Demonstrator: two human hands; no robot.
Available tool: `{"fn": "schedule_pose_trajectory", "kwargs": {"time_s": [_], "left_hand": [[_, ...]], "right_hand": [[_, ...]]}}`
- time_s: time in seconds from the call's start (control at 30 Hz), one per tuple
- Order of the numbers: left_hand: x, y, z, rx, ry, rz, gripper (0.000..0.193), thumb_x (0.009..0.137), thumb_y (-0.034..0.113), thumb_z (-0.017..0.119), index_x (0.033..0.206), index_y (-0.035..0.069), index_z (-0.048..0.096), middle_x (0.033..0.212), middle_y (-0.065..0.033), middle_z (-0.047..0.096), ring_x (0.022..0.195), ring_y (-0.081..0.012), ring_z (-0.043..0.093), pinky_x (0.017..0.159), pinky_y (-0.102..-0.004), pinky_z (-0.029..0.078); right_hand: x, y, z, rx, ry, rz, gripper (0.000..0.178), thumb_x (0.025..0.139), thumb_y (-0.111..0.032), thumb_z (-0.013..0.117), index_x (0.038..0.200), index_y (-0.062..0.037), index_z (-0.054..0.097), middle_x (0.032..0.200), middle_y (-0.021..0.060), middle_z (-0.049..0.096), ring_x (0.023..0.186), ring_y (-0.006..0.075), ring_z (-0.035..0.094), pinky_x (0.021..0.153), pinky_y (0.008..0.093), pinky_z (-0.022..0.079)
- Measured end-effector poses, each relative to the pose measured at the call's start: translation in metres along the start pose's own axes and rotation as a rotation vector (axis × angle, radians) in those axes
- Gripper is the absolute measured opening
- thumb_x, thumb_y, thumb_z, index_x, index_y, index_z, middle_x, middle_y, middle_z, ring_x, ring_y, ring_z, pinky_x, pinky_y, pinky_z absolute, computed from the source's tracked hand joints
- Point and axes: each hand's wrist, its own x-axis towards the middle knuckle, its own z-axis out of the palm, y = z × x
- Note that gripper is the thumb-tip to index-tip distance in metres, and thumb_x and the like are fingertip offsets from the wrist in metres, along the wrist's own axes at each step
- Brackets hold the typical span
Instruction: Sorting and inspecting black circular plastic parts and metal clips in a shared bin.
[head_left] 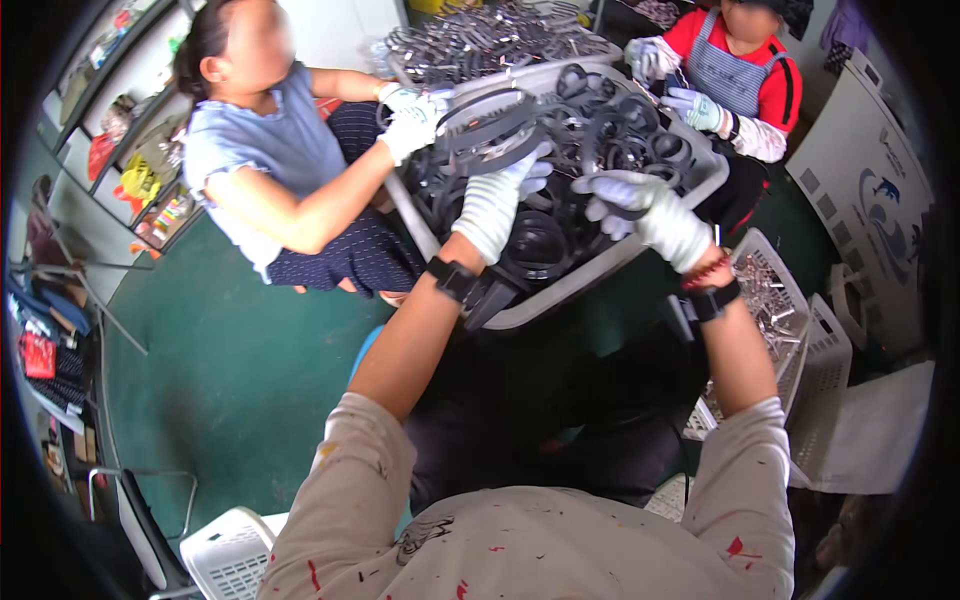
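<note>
My left hand (497,200), in a white knit glove, is closed on a flat black ring (505,155) above the near side of a large pale bin (575,288). My right hand (655,215), gloved too, is held over the bin's right part with curled fingers. A dark piece shows under them, but I cannot make out whether they grip it. Tangled black rings and loops (625,130) fill the bin. A wide black round piece (537,245) lies just below my left hand.
A co-worker in light blue (250,150) handles black loops at the bin's left. Another, in red (740,75), works at the far right. Behind the bin stands a heap of dark metal-looking parts (490,45). White baskets (800,330) with small shiny pieces (770,300) are at my right.
</note>
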Motion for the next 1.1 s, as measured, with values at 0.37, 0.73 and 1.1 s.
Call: {"fn": "schedule_pose_trajectory", "kwargs": {"time_s": [0.37,0.73,1.1], "left_hand": [[0.017,-0.042,-0.034,0.226,-0.022,-0.211,0.025,0.107,0.021,0.059,0.119,0.002,0.071,0.091,-0.0061,0.077,0.062,-0.0065,0.058,0.054,-0.0230,0.045],[0.031,-0.091,-0.076,1.569,0.038,0.118,0.023,0.095,0.020,0.061,0.099,0.000,0.073,0.103,-0.0231,0.074,0.094,-0.0417,0.070,0.087,-0.0463,0.056],[0.002,-0.065,-0.044,1.326,-0.051,-0.193,0.028,0.093,0.025,0.064,0.115,0.009,0.072,0.105,-0.0217,0.074,0.101,-0.0415,0.070,0.090,-0.0481,0.056]], "right_hand": [[0.077,0.083,0.004,-0.027,-0.180,0.098,0.045,0.107,-0.044,0.054,0.126,-0.0084,0.073,0.104,0.0046,0.078,0.069,0.0063,0.064,0.057,0.0202,0.048],[0.085,0.079,-0.038,0.173,0.311,-0.107,0.033,0.105,-0.030,0.064,0.125,-0.0047,0.072,0.085,0.0021,0.074,0.059,0.0051,0.057,0.054,0.0190,0.044],[0.065,0.050,-0.021,-0.185,0.348,-0.306,0.034,0.102,-0.028,0.067,0.129,-0.0071,0.072,0.085,0.0022,0.075,0.062,0.0059,0.058,0.057,0.0209,0.047]]}}
